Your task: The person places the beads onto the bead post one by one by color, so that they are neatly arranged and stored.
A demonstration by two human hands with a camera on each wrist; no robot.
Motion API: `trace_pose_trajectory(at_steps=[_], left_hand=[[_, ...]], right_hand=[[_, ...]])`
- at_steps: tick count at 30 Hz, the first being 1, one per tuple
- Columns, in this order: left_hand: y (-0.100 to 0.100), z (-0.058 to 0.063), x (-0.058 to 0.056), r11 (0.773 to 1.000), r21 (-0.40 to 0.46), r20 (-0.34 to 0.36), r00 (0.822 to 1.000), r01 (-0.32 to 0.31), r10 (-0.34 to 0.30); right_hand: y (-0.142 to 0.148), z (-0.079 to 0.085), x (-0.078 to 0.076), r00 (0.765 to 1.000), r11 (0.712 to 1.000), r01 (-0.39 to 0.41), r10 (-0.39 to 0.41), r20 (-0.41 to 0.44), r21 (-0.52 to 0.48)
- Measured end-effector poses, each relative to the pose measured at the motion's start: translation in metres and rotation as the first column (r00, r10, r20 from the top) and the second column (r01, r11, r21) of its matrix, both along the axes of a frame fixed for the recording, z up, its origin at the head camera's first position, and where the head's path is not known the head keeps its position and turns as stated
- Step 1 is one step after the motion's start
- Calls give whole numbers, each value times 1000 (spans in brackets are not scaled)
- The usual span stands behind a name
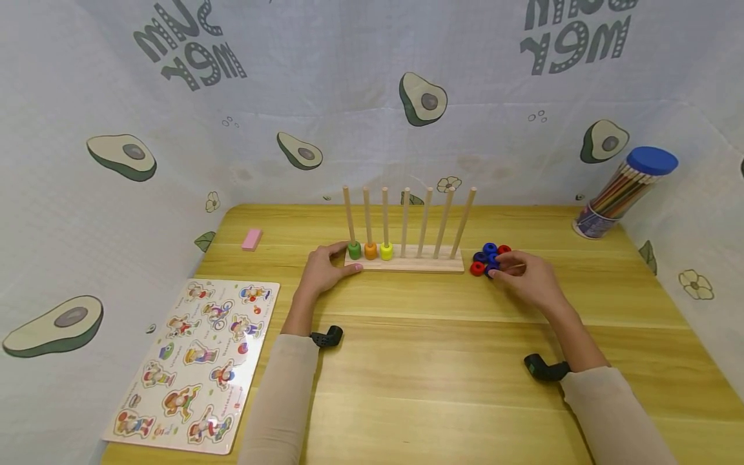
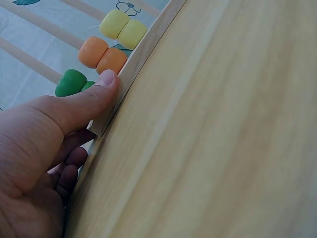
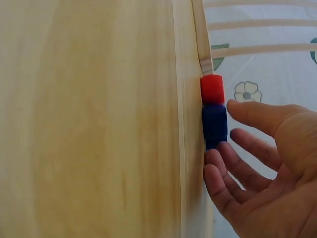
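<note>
A wooden stand [image 1: 413, 264] with upright pegs is on the table. Green beads [image 1: 354, 250], orange beads [image 1: 370, 251] and yellow beads [image 1: 386, 252] sit on its three leftmost pegs. My left hand [image 1: 323, 270] grips the stand's left end, its thumb along the front edge in the left wrist view. Beyond the stand's right end lies a loose cluster of blue beads [image 1: 490, 248] and red beads [image 1: 477, 268]. Over that cluster my right hand [image 1: 530, 279] reaches with parted fingers. In the right wrist view, the thumb is beside a dark blue bead [image 3: 214, 123]; nothing is pinched.
A picture puzzle board [image 1: 197, 361] lies at the table's left. Behind it is a pink block [image 1: 252, 239]. At the back right stands a tub of colored pencils [image 1: 619, 194] with a blue lid. A printed cloth [image 1: 360, 142] hangs around the table's back and sides.
</note>
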State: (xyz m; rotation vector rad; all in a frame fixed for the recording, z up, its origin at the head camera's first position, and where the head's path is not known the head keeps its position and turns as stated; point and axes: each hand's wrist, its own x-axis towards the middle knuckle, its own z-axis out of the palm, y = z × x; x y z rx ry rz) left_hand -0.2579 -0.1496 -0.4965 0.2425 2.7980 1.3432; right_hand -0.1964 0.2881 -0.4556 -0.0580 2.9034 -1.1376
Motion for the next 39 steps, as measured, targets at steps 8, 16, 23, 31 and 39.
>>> trace_pose_trajectory(at_steps=[8,16,23,31,39], left_hand=[[0,1,0,1000,-8,3,1000,-4,4],[1,1,1,1000,-2,1,1000,-3,3],[1,2,2,1000,10,4,1000,-4,4],[0,2,1,1000,7,2,1000,1,-1],[0,3,1,1000,8,0,1000,2,-2]], right_hand=[[-2,-4,-4,1000,999,-5,6,-8,49],[-4,-4,-2,999,998,4,-2,-37,66],[-4,3,2,1000,1000,11,-11,-19,28],[-3,18,3,992,1000,23,-21,-127,7],[-16,57,8,983,999,24,-31,-178,-42]])
